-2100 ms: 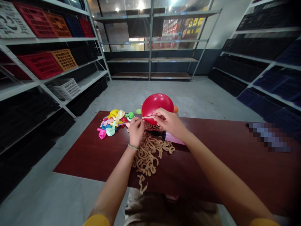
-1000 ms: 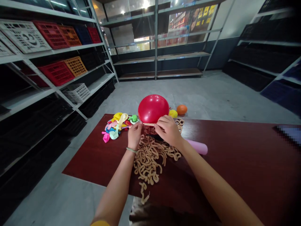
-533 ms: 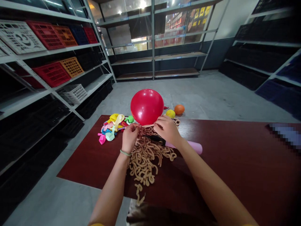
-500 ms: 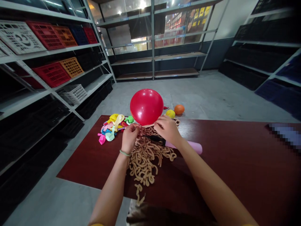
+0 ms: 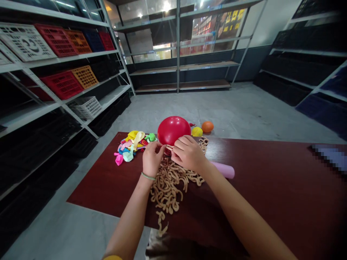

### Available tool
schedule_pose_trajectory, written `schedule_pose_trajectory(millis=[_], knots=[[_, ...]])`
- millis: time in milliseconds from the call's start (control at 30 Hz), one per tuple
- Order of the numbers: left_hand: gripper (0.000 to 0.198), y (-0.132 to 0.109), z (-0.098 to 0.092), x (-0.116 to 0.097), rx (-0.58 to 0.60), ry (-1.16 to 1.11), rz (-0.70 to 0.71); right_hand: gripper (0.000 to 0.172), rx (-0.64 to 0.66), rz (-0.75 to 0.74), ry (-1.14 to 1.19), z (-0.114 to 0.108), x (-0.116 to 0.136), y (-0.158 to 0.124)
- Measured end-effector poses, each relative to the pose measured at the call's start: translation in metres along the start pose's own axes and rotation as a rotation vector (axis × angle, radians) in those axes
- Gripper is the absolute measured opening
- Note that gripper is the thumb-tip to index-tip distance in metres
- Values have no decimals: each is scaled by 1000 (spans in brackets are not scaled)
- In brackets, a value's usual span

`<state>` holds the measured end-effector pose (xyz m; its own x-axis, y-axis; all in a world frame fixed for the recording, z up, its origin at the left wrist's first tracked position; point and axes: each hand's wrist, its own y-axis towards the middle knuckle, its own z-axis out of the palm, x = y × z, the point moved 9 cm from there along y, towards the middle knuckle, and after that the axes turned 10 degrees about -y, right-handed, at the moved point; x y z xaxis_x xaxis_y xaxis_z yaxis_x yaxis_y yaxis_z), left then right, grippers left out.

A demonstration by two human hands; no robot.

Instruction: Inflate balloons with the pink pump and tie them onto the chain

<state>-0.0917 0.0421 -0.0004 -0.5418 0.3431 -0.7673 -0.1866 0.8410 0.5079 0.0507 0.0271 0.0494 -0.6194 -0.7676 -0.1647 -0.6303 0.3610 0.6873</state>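
Note:
A blown-up red balloon (image 5: 174, 130) rests just beyond my hands, its lower end hidden behind them. My left hand (image 5: 153, 157) pinches a short tan strand (image 5: 169, 147) close to the balloon's neck. My right hand (image 5: 187, 153), curled with the fingers bent in, grips the other side of that strand. Beneath both hands spreads a pile of curly tan strands (image 5: 168, 187). A pink cylinder (image 5: 224, 169), probably a pump, lies partly covered by my right wrist.
Left of my hands lie limp coloured balloons (image 5: 128, 146). A small yellow balloon (image 5: 197, 131) and an orange one (image 5: 207, 126) sit beyond the dark red table (image 5: 271, 173). Shelves with crates (image 5: 62, 85) line the left; a pixelated object (image 5: 330, 157) is at right.
My hands have drawn closer together, the right one moving left and curling its fingers. The red balloon has sunk lower and now sits behind them.

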Motion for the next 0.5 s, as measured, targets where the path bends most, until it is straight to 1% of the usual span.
schedule_pose_trajectory(millis=[33, 100, 167, 233, 400, 500], knots=[[19, 0, 0, -6, 3, 24, 49, 19, -5, 10, 32, 0, 0, 0], [17, -1, 4, -11, 33, 26, 82, 18, -13, 83, 124, 2, -6, -1], [15, -2, 10, -11, 85, -4, 60, 18, -21, 165, 215, 5, -16, -3], [14, -4, 14, -8, 111, -39, 26, 17, -28, 216, 274, 6, -23, -5], [17, -4, 13, -3, 100, -113, -28, 18, -24, 232, 337, 6, -28, -7], [21, -4, 16, -7, 147, -156, -38, 20, -15, 236, 381, 6, -29, -7]])
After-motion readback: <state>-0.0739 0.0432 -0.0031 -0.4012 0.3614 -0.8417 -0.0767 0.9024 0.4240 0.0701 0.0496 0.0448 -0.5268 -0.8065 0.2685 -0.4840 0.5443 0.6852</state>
